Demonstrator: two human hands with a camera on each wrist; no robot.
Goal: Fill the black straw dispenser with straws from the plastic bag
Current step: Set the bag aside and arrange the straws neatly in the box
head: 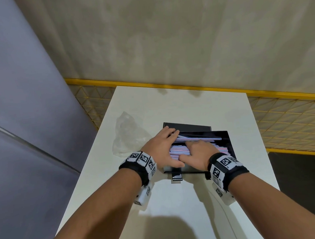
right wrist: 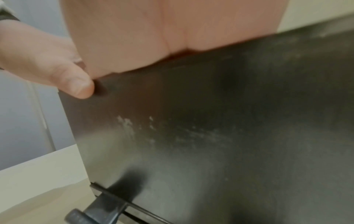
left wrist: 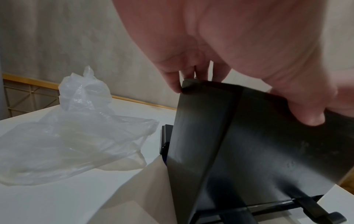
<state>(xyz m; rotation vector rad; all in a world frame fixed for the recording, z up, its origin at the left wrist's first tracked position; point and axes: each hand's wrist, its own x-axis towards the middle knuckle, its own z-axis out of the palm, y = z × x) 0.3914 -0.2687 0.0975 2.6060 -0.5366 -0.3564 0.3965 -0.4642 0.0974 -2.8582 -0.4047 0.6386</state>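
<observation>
The black straw dispenser (head: 229, 143) stands open-topped in the middle of the white table (head: 157, 201); its front wall (right wrist: 210, 128) fills the right wrist view. Pink and blue wrapped straws (head: 178, 151) lie piled inside. My left hand (head: 165, 146) lies over the front left corner, fingers (left wrist: 191, 74) dipping past the rim at the straws' left ends, thumb (left wrist: 310, 115) against the front wall. My right hand (head: 200, 151) rests flat on top of the pile. The clear plastic bag (head: 128, 137) lies crumpled left of the dispenser and looks empty (left wrist: 72, 136).
The dispenser's lid (head: 186, 126) stands open at the back. A black lever knob (head: 177, 176) juts out at the front base. Behind the table runs a yellow mesh railing (head: 281, 123). A grey wall (head: 24, 108) stands close on the left.
</observation>
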